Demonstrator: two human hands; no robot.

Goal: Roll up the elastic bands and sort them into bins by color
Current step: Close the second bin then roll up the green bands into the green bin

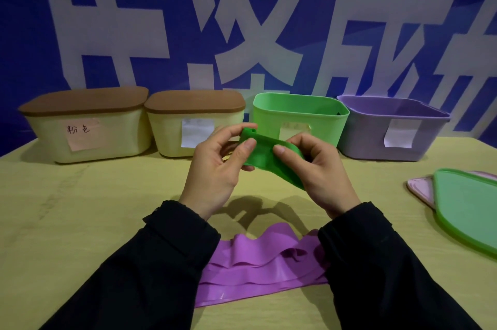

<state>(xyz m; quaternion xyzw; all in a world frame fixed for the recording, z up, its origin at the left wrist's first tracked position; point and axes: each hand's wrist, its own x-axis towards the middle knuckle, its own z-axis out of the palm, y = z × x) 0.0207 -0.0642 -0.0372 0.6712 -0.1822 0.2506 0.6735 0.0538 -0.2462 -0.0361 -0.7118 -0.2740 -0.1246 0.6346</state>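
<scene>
A green elastic band [265,155] is held in the air above the table's middle, partly rolled at its upper left end. My left hand [215,171] pinches the rolled end between thumb and fingers. My right hand [320,171] grips the band's loose right part, thumb on top. A purple elastic band [258,265] lies crumpled on the table between my forearms. Behind the hands stand an open green bin [304,114] and an open purple bin [390,128].
Two cream bins with brown lids stand at the back left, the far one [86,125] with a pink label, the other [193,122] with a white label. A green lid [468,208] lies over a pink lid [419,187] at the table's right edge.
</scene>
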